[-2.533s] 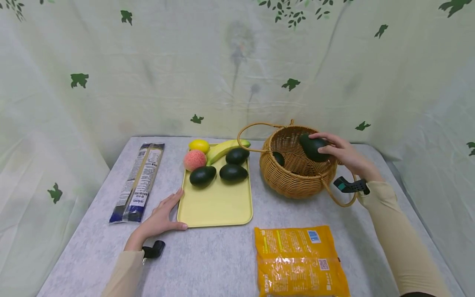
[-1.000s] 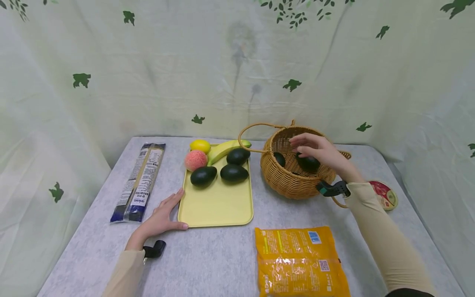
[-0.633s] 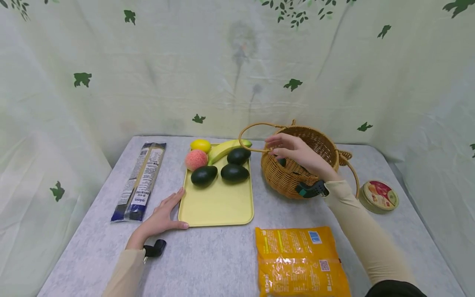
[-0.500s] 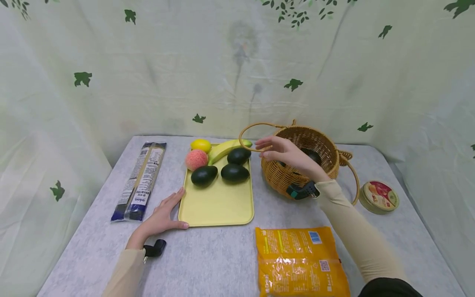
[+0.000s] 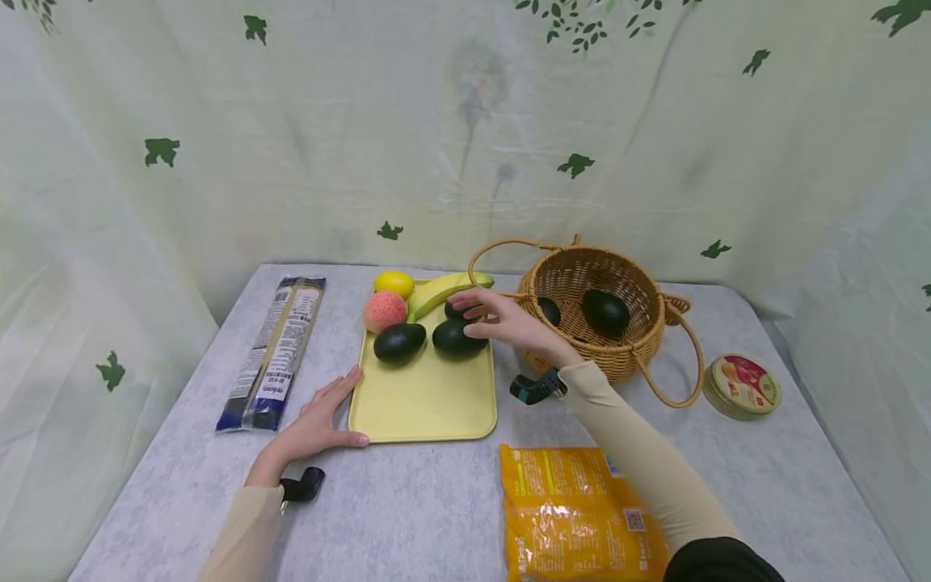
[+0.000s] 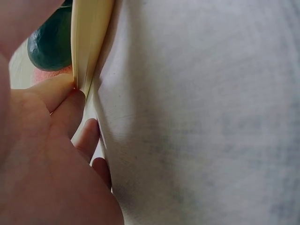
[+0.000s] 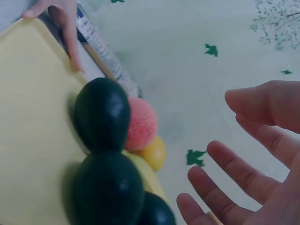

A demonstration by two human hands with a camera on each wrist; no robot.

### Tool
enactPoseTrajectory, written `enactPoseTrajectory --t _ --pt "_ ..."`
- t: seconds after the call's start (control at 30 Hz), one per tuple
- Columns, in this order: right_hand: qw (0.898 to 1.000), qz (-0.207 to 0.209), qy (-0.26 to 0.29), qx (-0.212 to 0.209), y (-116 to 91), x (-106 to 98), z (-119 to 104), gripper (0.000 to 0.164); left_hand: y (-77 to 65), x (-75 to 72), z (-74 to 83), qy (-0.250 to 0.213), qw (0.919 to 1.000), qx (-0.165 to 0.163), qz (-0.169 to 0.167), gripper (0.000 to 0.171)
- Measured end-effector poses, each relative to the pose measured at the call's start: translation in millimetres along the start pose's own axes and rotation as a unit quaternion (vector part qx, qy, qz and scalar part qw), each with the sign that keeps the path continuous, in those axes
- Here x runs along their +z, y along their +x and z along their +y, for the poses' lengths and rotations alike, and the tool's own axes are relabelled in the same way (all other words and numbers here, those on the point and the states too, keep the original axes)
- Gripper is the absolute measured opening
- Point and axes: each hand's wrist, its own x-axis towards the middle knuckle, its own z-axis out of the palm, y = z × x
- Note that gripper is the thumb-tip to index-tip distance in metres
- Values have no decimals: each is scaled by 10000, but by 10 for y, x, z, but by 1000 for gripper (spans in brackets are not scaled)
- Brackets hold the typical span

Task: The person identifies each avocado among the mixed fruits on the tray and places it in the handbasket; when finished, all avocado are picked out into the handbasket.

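Observation:
My left hand (image 5: 313,428) rests at the left edge of the yellow tray (image 5: 422,408), fingers extended along its side and thumb at the near corner. In the left wrist view, fingertips meet the tray's rim (image 6: 86,37). My right hand (image 5: 520,325) hovers over the tray's right side with spread, slightly bent fingers and nothing in them. It partly covers two avocados (image 5: 452,343); another avocado (image 5: 399,344) lies to their left, all dark green. Behind them are a pink peach (image 5: 384,311), a lemon (image 5: 393,283) and a banana (image 5: 438,293).
A wicker basket (image 5: 618,368) right of the tray holds two avocados (image 5: 605,314); its handles stick out at both sides. An orange bag (image 5: 567,517) lies in front, partly under my right forearm. A round tin (image 5: 743,386) stands far right, a long noodle packet (image 5: 272,356) far left.
My right hand held an avocado over the basket, let it go inside, then moved left, out over the tray. The tin came into view. My left hand stays at the tray.

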Motion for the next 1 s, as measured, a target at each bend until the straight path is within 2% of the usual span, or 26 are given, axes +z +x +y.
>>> enactPoseTrajectory --t 0.2,0.3,0.6,0.73,0.8,0.9,1.0 --pt "9998 107 96 161 96 113 206 49 1 1 -17 22 10000 -2 20 109" --pt "9997 137 -22 215 126 145 294 51 4 5 -25 17 10000 -8 20 109" --pt "9942 -122 -1068 18 229 201 466 61 13 21 -42 39 10000 27 45 109" --pt "9853 -402 -1649 -207 293 236 523 59 12 19 -44 25 10000 17 35 109" --pt "9774 -529 -2029 -255 321 257 541 57 12 19 -45 24 10000 3 27 109" --pt "9654 -648 -2523 -150 346 288 556 53 12 21 -44 35 10000 -9 28 109" --pt "9588 -711 -2750 82 346 318 557 50 10 21 -41 51 10000 -27 34 110"
